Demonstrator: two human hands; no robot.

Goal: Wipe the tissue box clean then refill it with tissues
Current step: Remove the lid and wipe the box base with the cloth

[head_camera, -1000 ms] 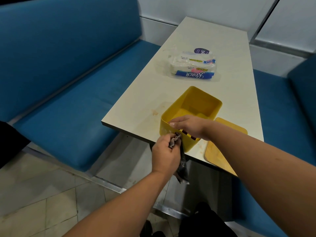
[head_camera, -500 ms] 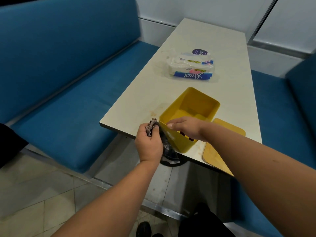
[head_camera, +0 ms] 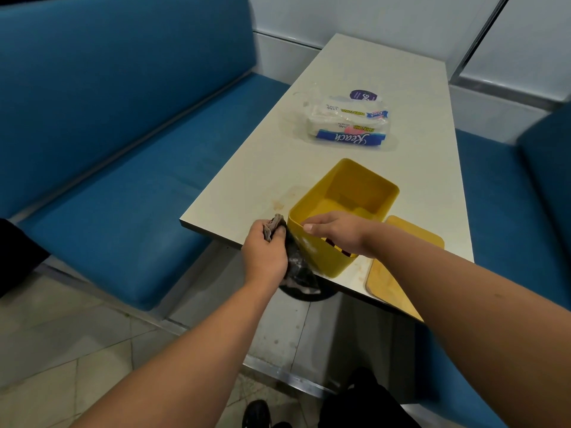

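An open yellow tissue box (head_camera: 364, 183) stands at the near edge of the white table (head_camera: 355, 66), empty inside. My right hand (head_camera: 336, 231) grips its near rim, fingers curled over the edge. My left hand (head_camera: 265, 251) holds a dark crumpled cloth (head_camera: 296, 267) against the box's near left corner; the cloth's tail hangs below the table edge. The box's yellow lid (head_camera: 401, 267) lies flat to the right of the box, partly under my right forearm. A plastic pack of tissues (head_camera: 347, 123) lies further back on the table.
Blue padded benches flank the table, one on the left (head_camera: 123, 180) and one on the right (head_camera: 509, 196). Brownish stains (head_camera: 278, 203) mark the tabletop left of the box. Tiled floor and my dark shoes (head_camera: 256, 412) show below.
My left hand with the cloth moved from the box's near face leftward and up to its left corner. My right hand kept its grip on the rim.
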